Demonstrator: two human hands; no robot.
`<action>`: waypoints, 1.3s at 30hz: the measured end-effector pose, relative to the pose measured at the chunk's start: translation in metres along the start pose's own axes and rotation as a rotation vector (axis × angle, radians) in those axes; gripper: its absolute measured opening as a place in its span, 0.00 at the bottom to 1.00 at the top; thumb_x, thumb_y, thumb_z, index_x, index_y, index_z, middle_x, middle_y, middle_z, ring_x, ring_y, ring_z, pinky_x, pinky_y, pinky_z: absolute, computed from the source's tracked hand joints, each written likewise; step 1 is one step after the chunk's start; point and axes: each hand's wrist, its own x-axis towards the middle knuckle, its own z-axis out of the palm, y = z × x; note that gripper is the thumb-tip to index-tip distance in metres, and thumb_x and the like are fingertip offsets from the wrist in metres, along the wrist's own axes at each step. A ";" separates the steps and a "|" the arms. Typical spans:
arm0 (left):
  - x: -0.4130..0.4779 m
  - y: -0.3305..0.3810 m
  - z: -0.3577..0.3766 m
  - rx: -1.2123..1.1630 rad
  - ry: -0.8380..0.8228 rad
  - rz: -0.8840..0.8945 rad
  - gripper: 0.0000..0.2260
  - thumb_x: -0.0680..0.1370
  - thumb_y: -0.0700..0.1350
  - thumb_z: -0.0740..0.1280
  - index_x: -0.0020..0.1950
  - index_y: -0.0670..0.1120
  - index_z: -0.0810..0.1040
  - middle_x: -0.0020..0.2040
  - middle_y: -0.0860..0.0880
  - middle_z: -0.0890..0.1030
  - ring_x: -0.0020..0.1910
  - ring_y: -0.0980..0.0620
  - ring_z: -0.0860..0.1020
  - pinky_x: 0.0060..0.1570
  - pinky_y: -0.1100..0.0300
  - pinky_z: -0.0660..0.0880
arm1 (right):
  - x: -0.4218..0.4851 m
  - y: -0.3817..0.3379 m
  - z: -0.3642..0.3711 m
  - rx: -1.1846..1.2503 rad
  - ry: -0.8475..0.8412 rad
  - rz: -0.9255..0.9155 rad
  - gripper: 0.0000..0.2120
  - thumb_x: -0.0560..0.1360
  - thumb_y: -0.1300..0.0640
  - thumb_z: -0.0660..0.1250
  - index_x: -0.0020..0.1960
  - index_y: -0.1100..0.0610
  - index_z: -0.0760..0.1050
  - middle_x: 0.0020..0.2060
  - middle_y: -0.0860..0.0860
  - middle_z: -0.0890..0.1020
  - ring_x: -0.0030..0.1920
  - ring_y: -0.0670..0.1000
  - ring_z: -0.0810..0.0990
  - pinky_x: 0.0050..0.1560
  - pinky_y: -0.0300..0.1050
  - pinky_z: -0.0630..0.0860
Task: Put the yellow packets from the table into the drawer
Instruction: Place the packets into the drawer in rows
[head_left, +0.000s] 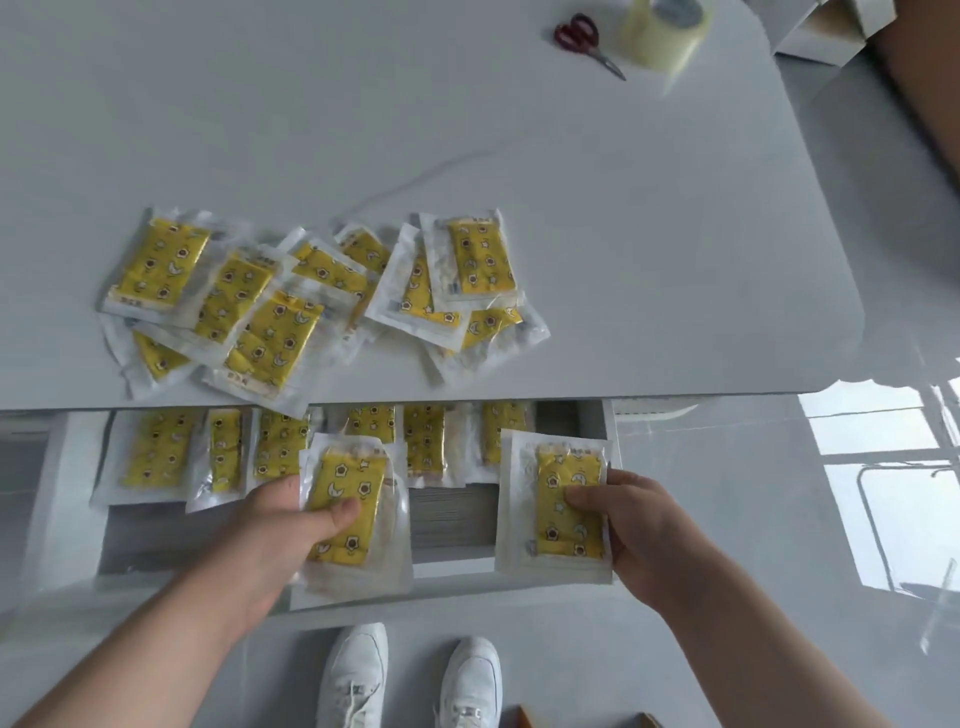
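Left hand (280, 525) and right hand (631, 519) each pinch 1 yellow packet (345, 501) over the drawer (452, 525).

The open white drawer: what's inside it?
Yellow patterned packets in clear wrappers line its back. The grey tabletop covers their far ends; packets held in the left hand and right hand hide part of its floor.

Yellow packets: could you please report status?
Left grip holding one packet, right grip a second packet, over open drawer. Pile waiting on table. Nothing blocking.
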 end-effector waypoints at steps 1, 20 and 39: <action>0.009 -0.005 0.003 -0.003 -0.002 -0.028 0.41 0.68 0.47 0.76 0.75 0.42 0.59 0.74 0.46 0.65 0.72 0.45 0.63 0.70 0.47 0.56 | 0.007 0.004 0.002 -0.011 0.018 0.019 0.08 0.73 0.72 0.66 0.52 0.66 0.77 0.45 0.63 0.85 0.45 0.63 0.84 0.41 0.56 0.81; 0.147 -0.019 0.058 0.308 0.247 0.045 0.17 0.70 0.44 0.74 0.57 0.42 0.77 0.53 0.46 0.80 0.52 0.44 0.78 0.52 0.54 0.74 | 0.147 0.000 0.046 -0.235 0.107 -0.042 0.12 0.67 0.64 0.74 0.50 0.59 0.78 0.47 0.59 0.85 0.48 0.59 0.84 0.53 0.59 0.80; 0.150 0.001 0.079 0.603 0.361 0.031 0.23 0.68 0.45 0.76 0.60 0.42 0.75 0.55 0.43 0.78 0.53 0.42 0.78 0.53 0.52 0.77 | 0.142 -0.017 0.052 -0.550 0.237 -0.103 0.06 0.71 0.61 0.71 0.42 0.56 0.73 0.41 0.53 0.82 0.47 0.53 0.82 0.57 0.48 0.79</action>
